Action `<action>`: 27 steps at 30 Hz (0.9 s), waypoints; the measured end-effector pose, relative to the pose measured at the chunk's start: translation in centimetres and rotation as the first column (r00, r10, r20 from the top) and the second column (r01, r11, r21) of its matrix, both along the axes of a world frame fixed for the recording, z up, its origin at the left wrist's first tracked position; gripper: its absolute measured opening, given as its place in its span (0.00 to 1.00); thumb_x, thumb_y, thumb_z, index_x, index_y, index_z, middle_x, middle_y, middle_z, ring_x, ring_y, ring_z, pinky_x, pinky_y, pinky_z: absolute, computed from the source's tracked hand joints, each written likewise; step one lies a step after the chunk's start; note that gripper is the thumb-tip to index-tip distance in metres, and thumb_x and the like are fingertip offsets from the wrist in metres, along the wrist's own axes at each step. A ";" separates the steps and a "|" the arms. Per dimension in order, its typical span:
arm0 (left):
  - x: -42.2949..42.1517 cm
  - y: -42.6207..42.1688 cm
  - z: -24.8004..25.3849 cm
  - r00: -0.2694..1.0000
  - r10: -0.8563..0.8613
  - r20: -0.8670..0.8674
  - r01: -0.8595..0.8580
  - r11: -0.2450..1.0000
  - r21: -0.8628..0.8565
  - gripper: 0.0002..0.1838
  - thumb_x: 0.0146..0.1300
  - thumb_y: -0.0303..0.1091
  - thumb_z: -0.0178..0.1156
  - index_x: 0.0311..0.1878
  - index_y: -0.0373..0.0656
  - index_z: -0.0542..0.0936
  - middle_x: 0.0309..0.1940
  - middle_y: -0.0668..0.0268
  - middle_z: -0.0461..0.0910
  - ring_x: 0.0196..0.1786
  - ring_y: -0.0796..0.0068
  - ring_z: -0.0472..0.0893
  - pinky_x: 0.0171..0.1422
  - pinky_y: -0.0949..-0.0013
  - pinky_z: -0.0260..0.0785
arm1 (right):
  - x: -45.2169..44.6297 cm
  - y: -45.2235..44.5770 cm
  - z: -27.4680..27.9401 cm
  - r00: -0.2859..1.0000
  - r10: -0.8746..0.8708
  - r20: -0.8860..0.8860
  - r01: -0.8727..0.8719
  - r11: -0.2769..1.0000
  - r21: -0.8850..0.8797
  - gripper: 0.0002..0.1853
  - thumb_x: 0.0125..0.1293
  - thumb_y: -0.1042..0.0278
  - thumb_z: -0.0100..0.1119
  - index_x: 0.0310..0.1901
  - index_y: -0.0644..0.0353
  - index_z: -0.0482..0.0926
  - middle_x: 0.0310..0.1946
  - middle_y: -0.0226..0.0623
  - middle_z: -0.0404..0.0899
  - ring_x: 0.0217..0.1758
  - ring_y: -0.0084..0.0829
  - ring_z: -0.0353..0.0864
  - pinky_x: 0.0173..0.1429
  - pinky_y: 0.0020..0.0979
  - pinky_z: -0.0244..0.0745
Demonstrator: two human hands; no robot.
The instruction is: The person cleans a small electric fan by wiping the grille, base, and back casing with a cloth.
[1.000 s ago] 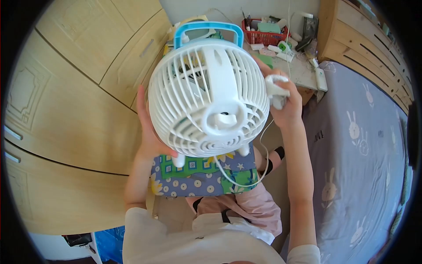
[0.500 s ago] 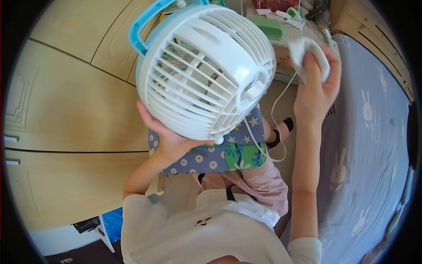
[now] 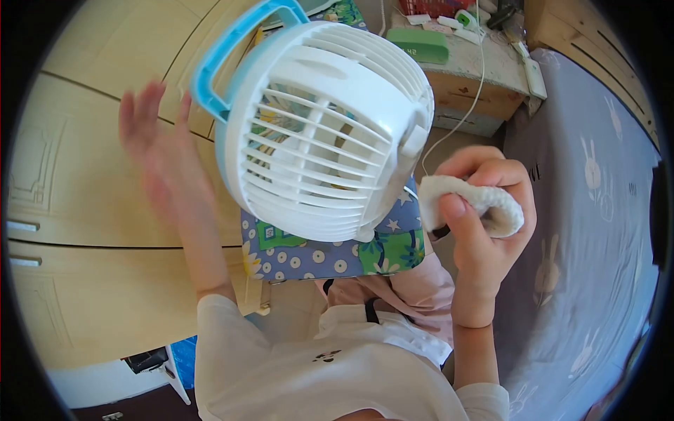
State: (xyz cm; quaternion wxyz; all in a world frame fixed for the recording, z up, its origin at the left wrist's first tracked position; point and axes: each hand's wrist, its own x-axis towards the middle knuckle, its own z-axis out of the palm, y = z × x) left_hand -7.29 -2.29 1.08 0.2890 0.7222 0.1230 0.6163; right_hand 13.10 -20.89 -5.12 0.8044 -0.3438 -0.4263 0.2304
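Note:
A white electric fan (image 3: 330, 133) with a slatted rear housing and a blue handle (image 3: 203, 70) rests on a surface with a patterned cloth cover (image 3: 309, 259). My left hand (image 3: 158, 140) is raised to the left of the fan, apart from it. Its fingers are spread and somewhat blurred, with nothing in them. To the right of the fan, my right hand (image 3: 491, 203) grips a folded white cloth (image 3: 456, 189) between thumb and fingers. The cloth is close to the fan's rear knob (image 3: 414, 140); whether it touches the housing I cannot tell.
Pale cabinet doors (image 3: 84, 168) stand at the left. A bed with a grey rabbit-print sheet (image 3: 583, 245) lies along the right. At the back, a small cabinet (image 3: 477, 91) bears a green box (image 3: 419, 45), a red basket (image 3: 428, 7) and small items. A white cord (image 3: 463, 116) hangs there.
My left hand has let go of the fan's lower edge and moved up and left. My right hand has come down and closer with the cloth. The fan has turned slightly.

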 end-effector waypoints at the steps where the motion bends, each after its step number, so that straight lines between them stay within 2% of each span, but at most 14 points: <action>1: 1.1 0.6 1.1 0.997 -0.072 -0.014 0.072 0.996 -0.045 0.43 0.59 0.60 0.53 0.69 0.38 0.54 0.65 0.49 0.58 0.71 0.56 0.55 0.72 0.43 0.49 | -0.5 0.8 1.0 0.993 -0.105 0.046 0.104 0.994 0.033 0.14 0.51 0.86 0.63 0.39 0.64 0.75 0.40 0.42 0.79 0.39 0.27 0.77 0.45 0.27 0.73; 2: 2.2 1.0 1.8 0.989 -0.147 -0.023 0.145 0.985 -0.089 0.45 0.59 0.59 0.54 0.69 0.37 0.53 0.67 0.49 0.57 0.72 0.56 0.53 0.73 0.46 0.48 | -0.3 1.3 1.2 0.993 -0.101 0.056 0.099 0.994 0.043 0.14 0.51 0.86 0.63 0.39 0.64 0.75 0.40 0.42 0.79 0.39 0.27 0.77 0.45 0.27 0.73; 3: 3.0 1.3 2.1 0.990 -0.144 -0.011 0.142 0.987 -0.078 0.45 0.59 0.59 0.54 0.69 0.37 0.53 0.67 0.49 0.57 0.72 0.56 0.53 0.73 0.46 0.48 | 0.0 1.9 1.2 0.952 -0.196 0.235 0.169 0.977 0.130 0.14 0.48 0.86 0.63 0.38 0.65 0.75 0.39 0.43 0.80 0.38 0.31 0.78 0.44 0.29 0.73; 4: 3.6 1.6 2.4 0.955 -0.294 -0.026 0.287 0.946 -0.149 0.49 0.54 0.59 0.59 0.69 0.36 0.52 0.68 0.47 0.54 0.72 0.52 0.53 0.74 0.46 0.47 | 0.2 2.4 1.5 0.868 -0.299 0.396 0.221 0.948 0.231 0.15 0.46 0.86 0.64 0.37 0.65 0.76 0.37 0.45 0.80 0.38 0.34 0.79 0.44 0.30 0.74; 5: 4.1 1.9 2.6 0.898 -0.438 -0.032 0.422 0.880 -0.219 0.54 0.49 0.58 0.65 0.70 0.34 0.51 0.70 0.45 0.51 0.72 0.48 0.53 0.75 0.47 0.45 | 0.4 2.9 1.9 0.795 -0.384 0.470 0.254 0.914 0.317 0.16 0.42 0.83 0.65 0.37 0.65 0.78 0.35 0.44 0.81 0.37 0.40 0.79 0.42 0.33 0.74; 6: 4.4 2.3 2.4 0.901 -0.434 -0.021 0.421 0.884 -0.202 0.54 0.49 0.58 0.65 0.70 0.34 0.51 0.70 0.45 0.51 0.72 0.48 0.53 0.75 0.47 0.45 | 0.3 3.1 2.2 0.788 -0.386 0.479 0.245 0.911 0.331 0.16 0.42 0.83 0.65 0.37 0.65 0.78 0.35 0.44 0.81 0.37 0.40 0.79 0.42 0.33 0.74; 8: 4.8 3.0 1.4 0.716 -0.677 -0.169 0.637 0.733 -0.237 0.41 0.56 0.52 0.60 0.66 0.38 0.60 0.69 0.50 0.54 0.70 0.62 0.59 0.73 0.59 0.50 | -0.1 3.1 2.7 0.666 -0.347 0.660 0.186 0.934 0.304 0.16 0.41 0.80 0.66 0.37 0.64 0.79 0.35 0.42 0.82 0.36 0.39 0.79 0.40 0.32 0.75; 12: 5.2 2.4 0.7 0.719 -0.688 -0.102 0.637 0.710 -0.301 0.35 0.56 0.47 0.59 0.63 0.39 0.64 0.69 0.53 0.54 0.68 0.64 0.62 0.71 0.62 0.52 | -1.3 2.5 1.5 0.609 -0.417 0.675 0.268 0.909 0.319 0.14 0.43 0.74 0.65 0.36 0.64 0.80 0.37 0.40 0.82 0.37 0.38 0.78 0.38 0.29 0.75; 16: 5.2 2.1 0.6 0.741 -0.668 -0.068 0.618 0.719 -0.318 0.32 0.55 0.44 0.58 0.61 0.40 0.65 0.69 0.55 0.54 0.67 0.65 0.63 0.69 0.64 0.54 | -2.6 1.4 -0.3 0.466 -0.479 0.744 0.251 0.878 0.408 0.13 0.45 0.75 0.64 0.36 0.63 0.80 0.39 0.38 0.82 0.37 0.35 0.78 0.37 0.26 0.75; 20: 5.3 2.2 0.5 0.735 -0.675 -0.070 0.623 0.712 -0.325 0.34 0.55 0.50 0.59 0.61 0.40 0.64 0.69 0.55 0.53 0.66 0.65 0.65 0.69 0.64 0.55 | -3.7 0.6 -2.5 0.451 -0.481 0.752 0.238 0.877 0.418 0.12 0.45 0.75 0.64 0.36 0.63 0.80 0.39 0.37 0.82 0.37 0.34 0.78 0.37 0.24 0.75; 21: 5.3 2.1 0.3 0.735 -0.674 -0.072 0.621 0.712 -0.328 0.34 0.55 0.50 0.59 0.61 0.40 0.64 0.69 0.55 0.53 0.66 0.65 0.65 0.69 0.64 0.55 | -3.7 0.3 -2.8 0.499 -0.408 0.765 0.192 0.913 0.361 0.13 0.45 0.76 0.65 0.36 0.62 0.80 0.39 0.37 0.82 0.37 0.34 0.78 0.37 0.25 0.75; 23: 5.7 2.1 0.0 0.713 -0.701 -0.023 0.670 0.691 -0.272 0.36 0.60 0.59 0.54 0.61 0.40 0.64 0.69 0.55 0.53 0.65 0.65 0.66 0.68 0.64 0.56 | -3.0 0.1 -2.6 0.542 -0.337 0.770 0.139 0.939 0.313 0.13 0.44 0.76 0.66 0.36 0.62 0.79 0.38 0.38 0.82 0.37 0.34 0.79 0.38 0.26 0.75; 25: 6.0 2.0 0.2 0.697 -0.717 -0.003 0.685 0.667 -0.292 0.37 0.61 0.62 0.50 0.61 0.39 0.64 0.69 0.55 0.53 0.65 0.65 0.66 0.68 0.64 0.57 | -1.5 0.0 -0.8 0.694 -0.284 0.661 0.165 0.957 0.238 0.15 0.44 0.78 0.68 0.37 0.62 0.78 0.38 0.40 0.82 0.38 0.35 0.80 0.41 0.31 0.75; 27: 6.0 1.9 0.2 0.681 -0.732 0.026 0.703 0.643 -0.306 0.38 0.63 0.65 0.46 0.61 0.39 0.64 0.69 0.55 0.53 0.65 0.65 0.66 0.68 0.64 0.57 | -0.1 1.6 1.7 0.718 -0.420 0.555 0.324 0.907 0.268 0.16 0.44 0.83 0.66 0.38 0.63 0.77 0.37 0.44 0.82 0.39 0.39 0.81 0.43 0.36 0.75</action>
